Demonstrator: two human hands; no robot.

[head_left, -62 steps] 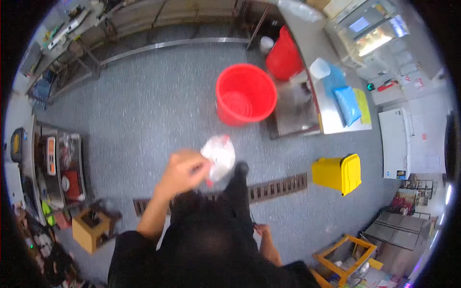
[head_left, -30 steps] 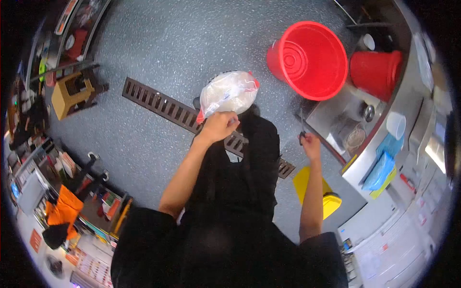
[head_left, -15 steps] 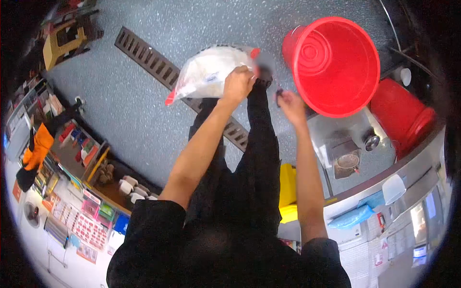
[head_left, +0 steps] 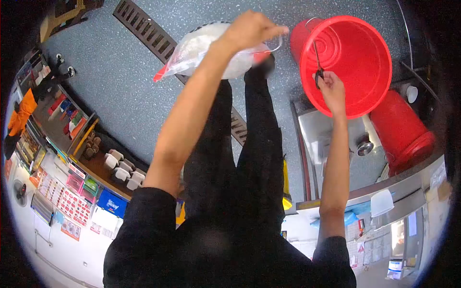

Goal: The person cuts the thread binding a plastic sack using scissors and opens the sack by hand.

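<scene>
A white, partly see-through bag point(head_left: 196, 54) with red corners lies on the floor by my feet, filled with something pale. Above its right end, my left hand point(head_left: 252, 31) pinches with thumb and fingers. A thin pale strip point(head_left: 280, 44) curves from near these fingertips toward the bag's red corner. In my right hand point(head_left: 332, 91) is a pair of scissors point(head_left: 319, 77) with dark handles, its thin blades pointing away from me. That hand is in front of the opening of a large red bucket point(head_left: 370, 72), which has a wire handle.
A metal drain grate point(head_left: 149, 30) crosses the speckled grey floor. A second red bucket point(head_left: 401, 129) is at the right, beside a steel surface with a small metal bowl point(head_left: 365, 145). Shelves with white containers point(head_left: 126, 170) run along the lower left.
My left hand has moved up and away from the bag's surface. The right hand has shifted right with the scissors, from beside the red bucket to in front of its opening.
</scene>
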